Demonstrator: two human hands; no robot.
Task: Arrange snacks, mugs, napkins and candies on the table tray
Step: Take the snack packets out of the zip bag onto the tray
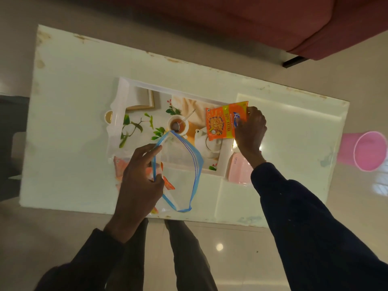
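A white tray [122, 95] printed with a teapot and leaves lies in the middle of the white table. My right hand [249, 131] grips an orange snack packet [223, 122] by its right edge, over the tray's right end. My left hand [140, 177] pinches the blue-edged mouth of a clear zip bag [184, 171], which hangs open over the tray's near side. More orange packets [120, 163] show through the bag, partly hidden under my left hand.
A pink lidded box [239, 169] sits on the table [73, 80] just right of the tray. A pink bucket [366, 151] stands on the floor at the right. A red sofa [273, 19] runs along the far side.
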